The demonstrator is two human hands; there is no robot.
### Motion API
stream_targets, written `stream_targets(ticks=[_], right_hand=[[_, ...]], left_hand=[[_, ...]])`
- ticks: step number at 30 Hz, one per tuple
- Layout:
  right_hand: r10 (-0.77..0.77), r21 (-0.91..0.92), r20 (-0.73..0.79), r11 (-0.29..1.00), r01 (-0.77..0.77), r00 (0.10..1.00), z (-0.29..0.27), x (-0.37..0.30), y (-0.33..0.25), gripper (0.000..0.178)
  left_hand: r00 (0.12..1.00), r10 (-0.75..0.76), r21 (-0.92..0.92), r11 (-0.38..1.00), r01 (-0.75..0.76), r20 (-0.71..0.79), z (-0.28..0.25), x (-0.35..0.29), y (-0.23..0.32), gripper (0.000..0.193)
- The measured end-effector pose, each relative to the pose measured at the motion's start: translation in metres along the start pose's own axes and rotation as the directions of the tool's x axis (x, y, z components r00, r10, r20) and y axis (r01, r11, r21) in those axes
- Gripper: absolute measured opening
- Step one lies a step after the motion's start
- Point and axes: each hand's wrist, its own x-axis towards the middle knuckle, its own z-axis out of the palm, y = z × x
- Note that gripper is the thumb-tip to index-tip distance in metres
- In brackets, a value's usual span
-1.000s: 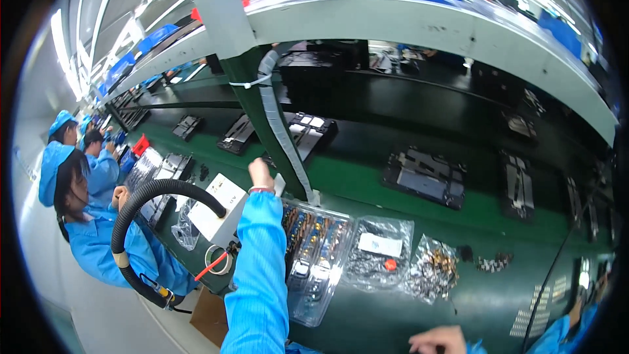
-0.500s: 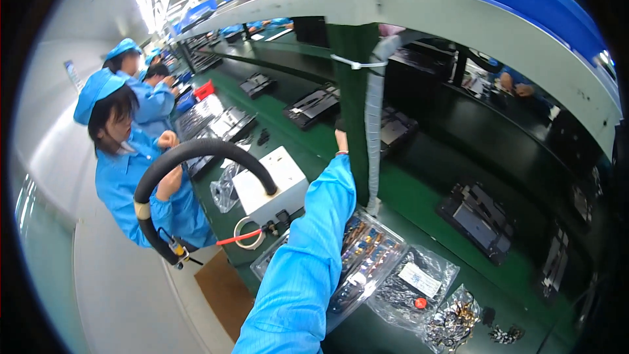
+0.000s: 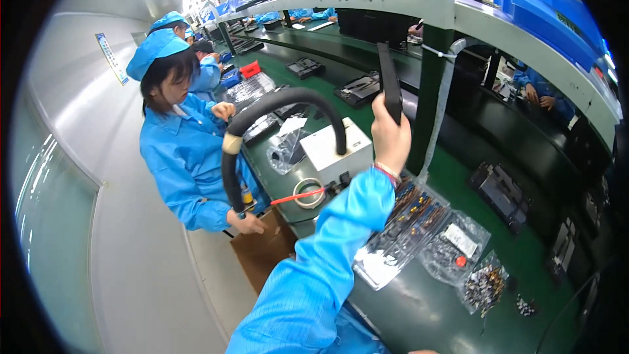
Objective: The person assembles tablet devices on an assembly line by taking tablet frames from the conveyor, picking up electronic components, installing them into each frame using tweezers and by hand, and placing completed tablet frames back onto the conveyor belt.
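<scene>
My left hand (image 3: 391, 136) is raised at the end of a blue sleeve, closed on a thin black slab-shaped unit (image 3: 389, 82). The unit stands almost upright and shows mainly its narrow edge, so its exact kind is unclear. Hand and unit are in front of the dark green post (image 3: 432, 92). Below the wrist lies a clear plastic tray (image 3: 409, 219) with rows of small parts. Of my right hand (image 3: 422, 352) only a sliver of skin shows at the lower edge; its fingers are hidden.
A white box (image 3: 335, 151) with a thick black hose (image 3: 262, 101) stands left of the tray. Bags of small parts (image 3: 485, 282) lie to the right. Dark flat units (image 3: 501, 193) sit further along. A co-worker (image 3: 190, 137) stands left, one hand by the hose end.
My left hand has come back from beside the post and lifted, now showing the black unit in its grip. The view has swung left. The co-worker's one hand has dropped to the hose end.
</scene>
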Motion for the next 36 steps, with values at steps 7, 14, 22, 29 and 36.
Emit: stream_targets(ticks=[7,14,22,29,36], right_hand=[[-0.1,-0.053,-0.699,0.995,0.089,0.709,0.032,0.013,0.041,0.022],[-0.307,-0.469,-0.569,0.883,0.006,0.763,-0.021,-0.048,0.08,0.039],[0.214,0.373,-0.776,0.914,0.158,0.594,0.007,-0.085,0.062,0.052],[0.255,0.362,-0.818,0.924,0.118,0.516,-0.014,-0.088,0.096,0.045],[0.287,0.104,-0.773,0.937,-0.333,0.565,-0.018,-0.057,0.096,0.036]], left_hand=[[0.986,-0.158,-0.148,0.975,0.164,0.052,-0.201,-0.141,0.097,0.054],[0.204,-0.484,-0.191,0.078,0.979,0.851,-0.301,-0.163,0.116,0.058],[0.355,-0.24,-0.234,0.418,0.878,0.903,-0.25,-0.228,0.07,0.076],[0.15,0.349,-0.278,0.891,-0.36,0.925,-0.251,-0.251,0.064,0.05],[0.182,0.244,-0.163,0.913,-0.373,0.952,-0.246,-0.254,0.038,0.034]])
